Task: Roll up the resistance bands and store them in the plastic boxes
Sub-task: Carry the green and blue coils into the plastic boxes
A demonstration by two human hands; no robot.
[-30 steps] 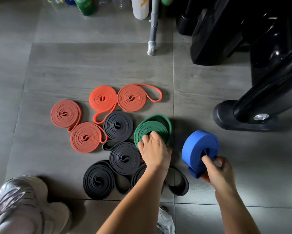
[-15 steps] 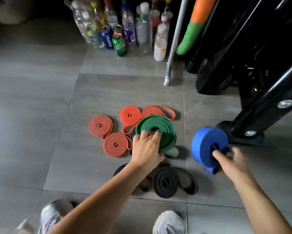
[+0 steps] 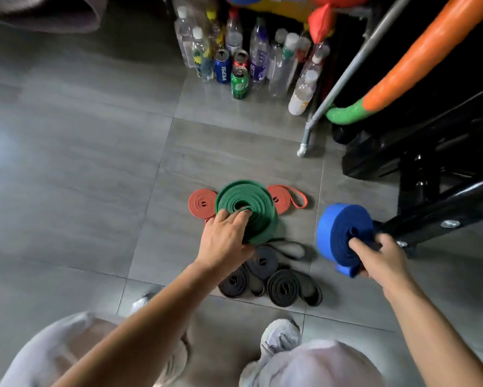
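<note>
My left hand (image 3: 225,238) grips a rolled green band (image 3: 248,208) and holds it above the floor, over the other rolls. My right hand (image 3: 381,255) grips a rolled blue band (image 3: 338,233), fingers hooked into its centre. Orange rolled bands (image 3: 202,203) lie on the grey tiles behind the green roll, one with a loose loop (image 3: 296,198). Several black rolled bands (image 3: 273,280) lie under and in front of my hands. No plastic box is in view.
Several plastic bottles and drink cans (image 3: 240,71) stand at the back. A black exercise machine frame (image 3: 430,174) and a metal pole (image 3: 318,113) are at the right, with an orange-green foam bar (image 3: 402,76). My knees and white shoes (image 3: 280,335) are at the bottom.
Both hands have lifted their rolls off the floor. The view has tilted up and pulled back, bringing the bottles and cans into sight.
</note>
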